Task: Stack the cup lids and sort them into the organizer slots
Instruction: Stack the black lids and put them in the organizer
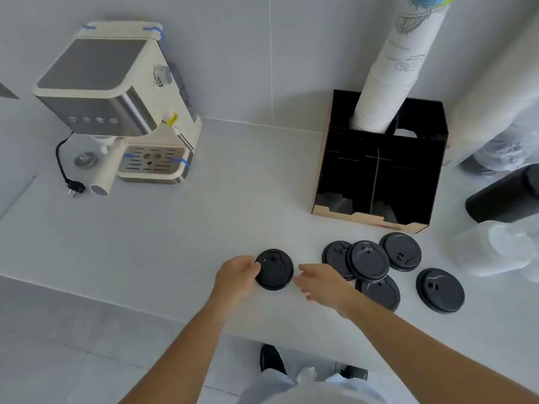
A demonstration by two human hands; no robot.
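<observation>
A black cup lid (275,269) lies flat on the white counter near the front edge. My left hand (236,277) grips its left rim with the fingertips. My right hand (319,282) hovers just right of that lid, fingers spread, holding nothing. Several more black lids lie to the right: an overlapping cluster (368,260), one behind it (402,251), one partly under my right forearm (382,291) and one apart at the far right (440,290). The black organizer (379,173) stands behind them with its slots facing me.
A tall stack of white paper cups (388,91) leans out of the organizer's rear compartment. A cream espresso machine (116,106) stands at back left with its plug (74,188) on the counter. Plastic-wrapped clear cups (501,246) and a black cylinder (504,199) lie at right.
</observation>
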